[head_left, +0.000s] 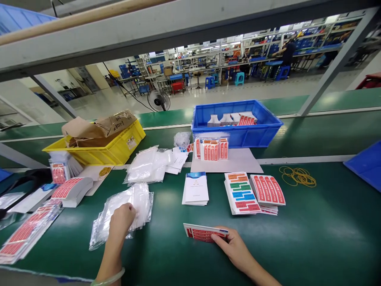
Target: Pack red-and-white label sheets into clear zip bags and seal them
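My right hand grips a small stack of red-and-white sticker sheets, thumb in front, tilted above the green table. My left hand is closed in a pinch at a clear plastic bag on top of a loose pile; its fingertips are partly hidden. Beyond the right hand lie a stack of multicoloured sticker sheets and an overlapping stack of red sticker sheets. White booklets with a blue top band lie between the bags and the sticker stacks.
A yellow crate with brown paper stands back left, a blue crate back centre. Filled packets lean against the blue crate. Rubber bands lie at right. Packed red sheets line the left. A metal beam crosses overhead.
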A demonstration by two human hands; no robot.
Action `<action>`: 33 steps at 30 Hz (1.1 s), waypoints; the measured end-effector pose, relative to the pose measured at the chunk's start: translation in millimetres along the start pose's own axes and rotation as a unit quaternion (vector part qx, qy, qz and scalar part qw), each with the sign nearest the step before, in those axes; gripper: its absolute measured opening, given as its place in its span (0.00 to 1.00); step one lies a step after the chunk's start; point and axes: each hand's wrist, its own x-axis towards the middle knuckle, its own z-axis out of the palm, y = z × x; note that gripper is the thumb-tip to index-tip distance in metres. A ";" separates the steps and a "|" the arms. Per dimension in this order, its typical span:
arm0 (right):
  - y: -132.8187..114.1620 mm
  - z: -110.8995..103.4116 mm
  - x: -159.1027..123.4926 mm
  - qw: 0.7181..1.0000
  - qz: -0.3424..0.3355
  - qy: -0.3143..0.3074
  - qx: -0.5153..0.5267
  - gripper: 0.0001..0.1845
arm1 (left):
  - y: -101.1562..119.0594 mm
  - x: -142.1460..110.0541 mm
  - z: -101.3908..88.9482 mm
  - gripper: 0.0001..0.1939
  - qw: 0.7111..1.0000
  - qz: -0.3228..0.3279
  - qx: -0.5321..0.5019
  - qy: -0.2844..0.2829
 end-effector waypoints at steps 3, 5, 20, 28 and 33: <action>2.2 -0.6 0.2 0.999 0.000 0.028 0.025 0.21 | -1.8 -3.1 -10.6 0.10 0.998 0.014 -0.058 -0.020; 2.2 -1.5 -0.7 0.996 0.014 0.037 0.077 0.27 | -0.7 -12.2 -17.6 0.13 0.994 0.022 -0.099 -0.035; -22.1 5.3 1.0 0.981 -0.024 0.058 -0.185 0.13 | 124.3 -134.8 27.4 0.16 0.863 0.302 -0.324 -0.243; -27.2 4.2 -8.6 0.986 -0.063 0.056 -0.142 0.13 | 155.3 -170.1 36.5 0.17 0.833 0.376 -0.309 -0.262; -28.6 4.7 -9.9 0.982 -0.055 0.070 -0.165 0.10 | 147.5 -174.4 32.1 0.11 0.854 0.353 -0.311 -0.222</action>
